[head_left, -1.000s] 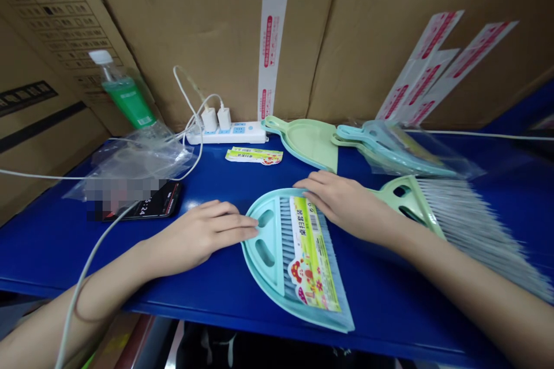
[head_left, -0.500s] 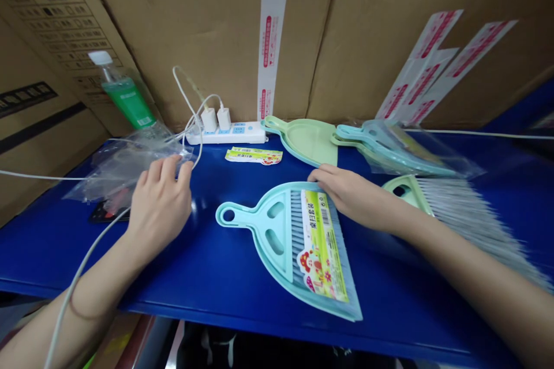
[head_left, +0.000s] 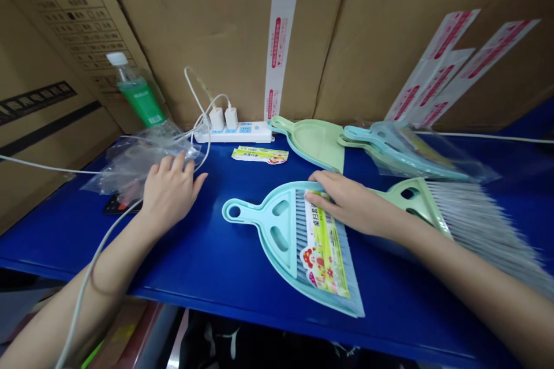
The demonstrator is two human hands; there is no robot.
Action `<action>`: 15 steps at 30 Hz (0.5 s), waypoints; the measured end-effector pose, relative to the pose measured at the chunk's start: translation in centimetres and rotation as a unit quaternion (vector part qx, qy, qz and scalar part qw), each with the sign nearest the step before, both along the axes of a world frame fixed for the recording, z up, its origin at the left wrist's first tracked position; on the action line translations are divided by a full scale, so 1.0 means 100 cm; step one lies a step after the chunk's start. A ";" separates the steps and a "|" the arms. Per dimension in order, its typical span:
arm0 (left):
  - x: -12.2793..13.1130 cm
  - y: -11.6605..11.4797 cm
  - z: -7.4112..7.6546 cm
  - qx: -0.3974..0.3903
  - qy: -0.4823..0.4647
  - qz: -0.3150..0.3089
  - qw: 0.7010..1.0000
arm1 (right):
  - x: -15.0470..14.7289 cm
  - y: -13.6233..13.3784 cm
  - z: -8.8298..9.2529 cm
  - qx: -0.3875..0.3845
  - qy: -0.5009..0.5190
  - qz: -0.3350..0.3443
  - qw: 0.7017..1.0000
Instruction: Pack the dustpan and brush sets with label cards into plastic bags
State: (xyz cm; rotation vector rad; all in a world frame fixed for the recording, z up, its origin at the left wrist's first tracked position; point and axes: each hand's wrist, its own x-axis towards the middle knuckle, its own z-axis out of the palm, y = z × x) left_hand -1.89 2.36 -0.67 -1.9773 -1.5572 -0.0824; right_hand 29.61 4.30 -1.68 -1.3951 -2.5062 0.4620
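A light blue dustpan (head_left: 277, 230) with a grey-bristled brush nested in it lies on the blue table (head_left: 208, 265), handle pointing left. A green and yellow label (head_left: 326, 253) lies across the bristles. My right hand (head_left: 346, 202) rests flat on the set's upper edge and label, fingers together. My left hand (head_left: 171, 190) reaches left with fingers spread onto a heap of clear plastic bags (head_left: 134, 158); whether it grips a bag I cannot tell.
A green brush (head_left: 459, 213) lies right of my right arm. A green dustpan (head_left: 318, 141), bagged blue sets (head_left: 402, 147), a loose label (head_left: 259, 154), a power strip (head_left: 236, 132) and a green bottle (head_left: 138, 95) sit at the back before cardboard boxes. A phone (head_left: 116, 204) lies under the bags.
My left hand left the dustpan handle and moved left to the plastic bags. The blue set turned so its handle points left. My right hand stayed on the set's upper edge.
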 end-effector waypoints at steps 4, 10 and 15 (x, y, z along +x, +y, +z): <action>-0.002 0.002 -0.001 0.003 -0.012 -0.008 1.000 | -0.003 -0.001 0.002 0.003 -0.020 -0.010 1.000; 0.006 -0.004 0.004 0.022 -0.015 -0.063 0.998 | -0.002 0.000 0.008 -0.042 -0.013 -0.034 0.998; 0.013 -0.013 0.007 0.029 0.008 -0.206 0.978 | 0.009 0.003 0.017 -0.058 -0.011 -0.030 0.998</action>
